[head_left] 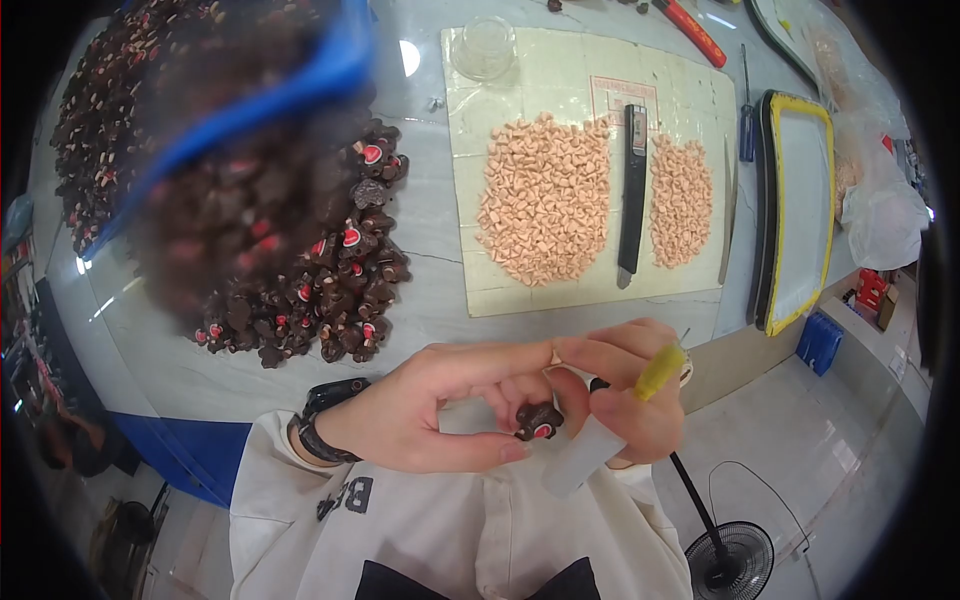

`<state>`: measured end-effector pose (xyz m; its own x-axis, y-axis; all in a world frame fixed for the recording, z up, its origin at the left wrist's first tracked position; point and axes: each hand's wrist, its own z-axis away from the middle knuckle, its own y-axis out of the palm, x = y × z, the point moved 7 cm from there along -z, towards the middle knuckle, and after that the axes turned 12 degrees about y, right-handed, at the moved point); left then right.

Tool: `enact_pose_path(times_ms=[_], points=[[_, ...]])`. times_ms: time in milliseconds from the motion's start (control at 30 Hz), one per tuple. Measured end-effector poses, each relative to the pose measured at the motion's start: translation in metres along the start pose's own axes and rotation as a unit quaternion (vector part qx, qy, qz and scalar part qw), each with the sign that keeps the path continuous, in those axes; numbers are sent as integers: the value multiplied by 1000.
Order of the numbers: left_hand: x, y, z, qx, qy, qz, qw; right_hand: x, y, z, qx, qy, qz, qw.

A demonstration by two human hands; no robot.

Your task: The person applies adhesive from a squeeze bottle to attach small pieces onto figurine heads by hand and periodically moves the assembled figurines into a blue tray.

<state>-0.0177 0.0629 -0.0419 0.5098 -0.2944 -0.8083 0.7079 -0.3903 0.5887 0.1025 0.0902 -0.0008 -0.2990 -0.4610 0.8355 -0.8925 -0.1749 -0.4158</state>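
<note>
Held between the thumb and fingers of my left hand (pixel 450 400) is a small dark brown figure (pixel 538 422) with a red and white spot. My right hand (pixel 630 390) is closed around a translucent white bottle (pixel 585 458) with a yellow tip (pixel 660 371) and a thin needle pointing up and right. The fingertips of both hands meet above the brown figure. A small peach piece seems to be at the fingertips, too small to make out well. Beyond my hands, a pale board (pixel 465 285) bears two piles of peach pieces (pixel 545 200).
Many dark brown figures (pixel 345 290) lie at the left, with a blurred blue-rimmed container (pixel 250 110) above them. A black cutter knife (pixel 633 190) and clear cup (pixel 483 50) rest on the board. At the right are a screwdriver (pixel 747 130) and yellow-edged frame (pixel 800 210).
</note>
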Motion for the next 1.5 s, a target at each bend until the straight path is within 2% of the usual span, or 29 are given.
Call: enact_pose_path(times_ms=[167,267,333,400,500,567,600,667,733,800,867,933,1000,1100,1267,1300,1333,1367,1433,1500], points=[[-1,0,-1,-13,14,7,1000,0,2,-5,20,17,45,999],[-2,-2,-2,-6,11,-38,999,0,3,-8,29,37,58,997],[-8,-2,-5,7,32,-121,992,0,1,-9,30,27,69,997],[-7,-2,-5,4,30,-124,992,1,1,-10,32,18,80,996],[-8,-2,-6,7,25,-136,990,2,0,-11,32,30,53,998],[-8,-1,-6,14,21,-145,989,-2,3,-15,63,100,44,992],[-8,-1,-7,8,25,-145,989,-3,4,-14,63,100,44,992],[-8,-1,-8,2,28,-144,989,-10,-2,-10,22,133,-42,990],[-13,0,-9,16,39,-191,981,-11,-2,-10,0,135,-63,989],[-12,1,-9,27,47,-176,983,-14,-6,-9,-21,137,-85,987],[-13,2,-8,38,54,-161,985,-9,-2,-7,67,76,-65,993],[-8,1,-6,40,-2,-111,993,-7,-4,-8,66,52,-48,995],[-7,1,-5,33,-11,-87,996,-4,-2,-8,65,27,-32,997],[-4,1,-3,25,-24,-53,998,0,-5,-8,9,1,-15,1000],[-4,3,-4,30,-21,-58,998,-6,-9,-6,70,-3,-30,997],[-4,1,-4,-9,-28,-33,999,-5,-5,-6,70,-3,-30,997],[-3,-2,-3,-49,-37,-9,998,-3,-10,-6,-8,2,-74,997],[0,-2,-3,-49,-38,-8,998,-3,-18,-4,-86,9,-117,989],[-12,-13,-3,-104,95,-136,981,-1,-19,-4,-67,16,-109,992],[-11,-13,-2,-125,91,-138,978,2,-16,-5,-47,23,-103,993]])
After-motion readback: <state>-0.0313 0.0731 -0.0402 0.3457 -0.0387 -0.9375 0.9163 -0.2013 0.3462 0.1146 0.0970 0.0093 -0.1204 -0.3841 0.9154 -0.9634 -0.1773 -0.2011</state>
